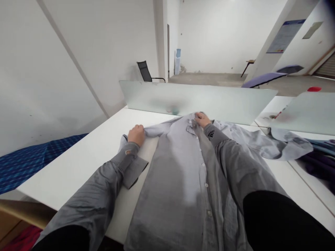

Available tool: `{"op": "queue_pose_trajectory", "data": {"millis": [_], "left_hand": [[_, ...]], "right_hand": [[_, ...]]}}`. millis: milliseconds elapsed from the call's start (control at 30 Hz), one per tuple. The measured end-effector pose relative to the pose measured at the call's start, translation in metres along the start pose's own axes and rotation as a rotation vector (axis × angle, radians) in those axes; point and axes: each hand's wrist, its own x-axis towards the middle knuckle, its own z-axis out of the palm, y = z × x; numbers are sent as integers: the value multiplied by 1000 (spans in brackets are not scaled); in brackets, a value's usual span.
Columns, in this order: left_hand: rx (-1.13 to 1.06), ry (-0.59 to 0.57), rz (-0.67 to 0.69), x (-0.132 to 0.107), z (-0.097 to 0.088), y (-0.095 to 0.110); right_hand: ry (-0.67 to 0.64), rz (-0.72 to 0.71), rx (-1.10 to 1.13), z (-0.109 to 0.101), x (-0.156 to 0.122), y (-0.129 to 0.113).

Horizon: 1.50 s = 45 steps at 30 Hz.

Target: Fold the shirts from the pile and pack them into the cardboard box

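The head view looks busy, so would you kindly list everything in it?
Shirt: 1, grey, centre
Table: 1+, white, under the shirt
Glass panels: 2, pale, along the table's back
Checked cloth: 1, blue, left of table
Dark clothes: several, purple and blue, right edge
Red cloth: 1, red, bottom left
Brown item: 1, bottom left
Chair: 1, black, behind left panel
Water dispenser: 1, white-blue, far wall
Poster: 1, blue-white, right pillar
Purple object, kind unclear: 1, purple, right background
Red object: 1, red, right panel's edge
Left hand: 1, holding the shirt's sleeve
Right hand: 1, holding the collar
Arm sleeves: 2, grey and black, foreground
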Motion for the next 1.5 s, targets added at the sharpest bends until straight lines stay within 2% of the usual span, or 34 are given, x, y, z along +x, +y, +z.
{"op": "queue_pose_trajectory", "data": {"millis": [100,233,300,433,567,633,733,833,933,1033,1133,1333,1500], "left_hand": [[-10,3,-57,14,10,-6],[-22,-20,-60,17,27,-8],[-29,-17,-49,15,30,-8],[-52,-38,-19,8,28,-12],[-66,-22,-5,-4,16,-6],[-78,32,39,-13,3,9],[-191,60,209,-34,-22,52],[-369,-11,403,-68,-48,112],[-465,-95,471,-107,-63,170],[-445,-212,409,-134,-64,212],[-373,-293,302,-140,-58,233],[-362,-283,220,-129,-46,238],[-451,-254,215,-119,-38,232]], "right_hand": [[-14,41,-65,-2,7,6],[-30,92,-125,1,-6,15],[3,124,-152,-4,-14,18],[68,172,-194,-37,-41,24],[-15,157,-186,-74,-104,29],[-90,153,-169,-87,-142,31],[-170,119,-198,-104,-192,37],[-52,99,-339,-116,-223,46],[72,188,-436,-117,-239,51],[17,243,-489,-107,-245,49],[-49,246,-514,-97,-242,46],[-25,269,-459,-94,-214,48],[45,281,-346,-98,-169,41]]}}
